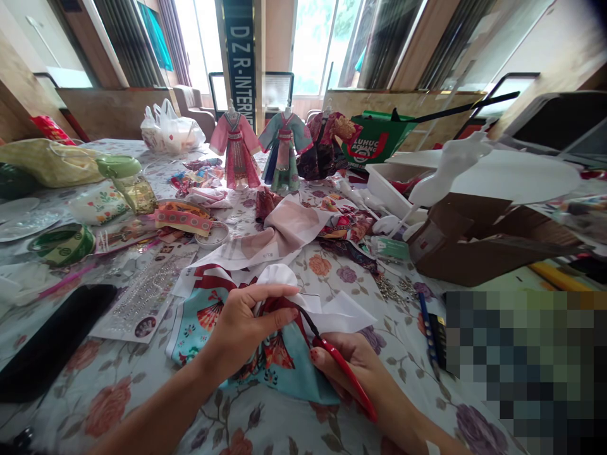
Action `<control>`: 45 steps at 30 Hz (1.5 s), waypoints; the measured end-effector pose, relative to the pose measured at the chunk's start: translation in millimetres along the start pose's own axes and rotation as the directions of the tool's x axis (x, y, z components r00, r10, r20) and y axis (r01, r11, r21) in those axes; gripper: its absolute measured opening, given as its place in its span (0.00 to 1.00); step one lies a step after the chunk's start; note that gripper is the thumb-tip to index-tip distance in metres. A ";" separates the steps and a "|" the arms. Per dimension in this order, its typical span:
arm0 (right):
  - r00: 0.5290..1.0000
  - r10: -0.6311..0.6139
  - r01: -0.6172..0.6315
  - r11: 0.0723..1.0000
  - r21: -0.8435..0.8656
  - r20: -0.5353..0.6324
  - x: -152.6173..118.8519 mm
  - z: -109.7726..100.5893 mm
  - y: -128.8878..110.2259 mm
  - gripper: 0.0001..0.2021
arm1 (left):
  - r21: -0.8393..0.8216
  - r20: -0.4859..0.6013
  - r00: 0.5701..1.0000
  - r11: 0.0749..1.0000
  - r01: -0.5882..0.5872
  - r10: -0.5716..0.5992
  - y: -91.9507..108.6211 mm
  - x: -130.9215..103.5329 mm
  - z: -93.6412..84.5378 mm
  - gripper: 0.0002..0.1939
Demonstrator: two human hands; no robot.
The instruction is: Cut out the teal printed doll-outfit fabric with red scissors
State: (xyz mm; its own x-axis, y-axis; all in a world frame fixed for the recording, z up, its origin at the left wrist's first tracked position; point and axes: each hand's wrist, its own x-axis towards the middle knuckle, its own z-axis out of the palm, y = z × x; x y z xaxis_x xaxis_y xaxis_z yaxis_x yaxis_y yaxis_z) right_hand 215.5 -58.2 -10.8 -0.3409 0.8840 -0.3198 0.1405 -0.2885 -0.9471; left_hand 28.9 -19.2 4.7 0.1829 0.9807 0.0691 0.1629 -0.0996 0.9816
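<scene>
Turquoise fabric [308, 373] with a dark red border and fan prints lies bunched in front of me, with white cloth [277, 275] at its far edge. My left hand [249, 319] is closed on the bunched fabric, thumb and forefinger stretched along its red border. In my right hand [348, 360] is a pair of scissors [348, 373] with red handles. Their dark blades point up and left to the fabric beside my left fingertips. Whether the blades are closed on the cloth I cannot tell.
Dressed doll figures [236, 148] stand at the back. A black phone [52, 341] and a sheet of beads [142, 297] lie left. On the right are a cardboard box [450, 246], a white doll torso [446, 161] and a blue pen [427, 328]. Sheer pink fabric [289, 221] lies mid-table.
</scene>
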 end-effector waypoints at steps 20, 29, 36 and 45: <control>1.000 -0.017 0.017 1.000 -0.010 0.012 2.3 -0.7 4.4 0.27 | -0.060 -0.058 0.998 0.998 -0.021 0.018 2.5 -3.0 2.9 0.11; 0.997 -0.044 0.044 0.999 0.002 0.057 1.4 -1.3 1.8 0.28 | -0.034 -0.038 0.999 0.999 -0.011 0.009 2.4 -2.2 3.9 0.12; 0.997 -0.058 0.059 0.998 -0.015 0.054 1.7 -1.3 3.1 0.28 | -0.016 -0.016 1.000 1.000 -0.004 0.004 2.5 -3.6 3.3 0.12; 0.998 -0.033 0.032 0.999 0.023 0.044 0.8 -1.1 5.5 0.29 | -0.038 -0.014 1.000 0.999 0.020 -0.021 2.7 -2.5 4.3 0.12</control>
State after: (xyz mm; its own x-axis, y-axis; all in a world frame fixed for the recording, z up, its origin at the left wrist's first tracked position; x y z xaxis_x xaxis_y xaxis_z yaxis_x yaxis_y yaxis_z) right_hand 217.0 -58.7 -16.2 -0.3863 0.8760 -0.2888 0.1081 -0.2679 -0.9574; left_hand 33.0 -22.7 6.4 0.1658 0.9848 0.0510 0.1300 -0.0731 0.9888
